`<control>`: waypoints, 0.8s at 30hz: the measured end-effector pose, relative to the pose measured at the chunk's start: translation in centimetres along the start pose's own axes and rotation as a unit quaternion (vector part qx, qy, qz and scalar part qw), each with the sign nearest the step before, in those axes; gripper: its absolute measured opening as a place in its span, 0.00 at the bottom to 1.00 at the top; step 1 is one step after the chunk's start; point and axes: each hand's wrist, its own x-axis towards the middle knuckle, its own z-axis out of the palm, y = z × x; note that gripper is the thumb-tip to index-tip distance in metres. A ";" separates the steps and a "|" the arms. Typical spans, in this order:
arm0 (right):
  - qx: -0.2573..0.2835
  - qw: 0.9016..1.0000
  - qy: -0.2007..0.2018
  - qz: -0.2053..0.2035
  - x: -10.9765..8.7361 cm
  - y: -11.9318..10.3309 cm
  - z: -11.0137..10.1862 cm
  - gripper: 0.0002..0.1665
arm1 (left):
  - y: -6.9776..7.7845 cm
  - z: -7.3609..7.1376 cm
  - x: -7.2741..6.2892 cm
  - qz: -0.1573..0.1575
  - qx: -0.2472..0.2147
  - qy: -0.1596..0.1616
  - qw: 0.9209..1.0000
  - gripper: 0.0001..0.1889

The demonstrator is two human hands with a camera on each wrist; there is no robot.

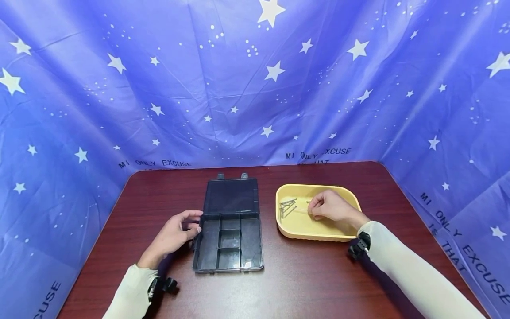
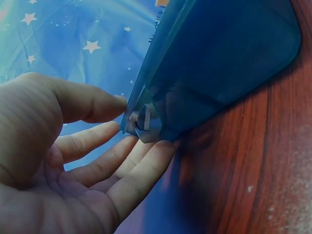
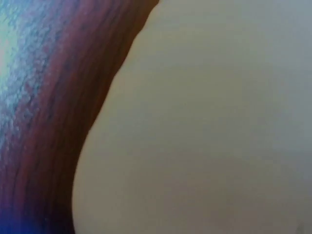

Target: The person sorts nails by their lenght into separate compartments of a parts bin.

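Observation:
A dark see-through plastic compartment box [image 1: 208,250] lies with its lid [image 1: 231,197] folded back in the head view. At its left side my left hand [image 1: 175,232] grips the edge near the hinge; the left wrist view shows the thumb and fingertips around a corner of the box. My right hand [image 1: 330,206] reaches into a yellow tray [image 1: 299,232], its fingertips brought together low inside. Several metal screws [image 1: 287,207] lie at the tray's left end. A thin pale strip [image 1: 301,210] runs toward the right fingertips; whether they pinch anything is hidden.
Both the box and the tray stand on a dark red wood-grain table [image 1: 167,190]. Blue cloth with white stars [image 1: 239,88] hangs behind and at the sides. A pale sleeve [image 3: 195,122] fills most of the right wrist view.

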 end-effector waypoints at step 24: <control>0.146 0.985 0.089 -0.039 -1.7 -3.2 -2.0 0.16 | -0.5 -0.1 -0.1 -0.032 -0.066 -0.022 0.997 0.28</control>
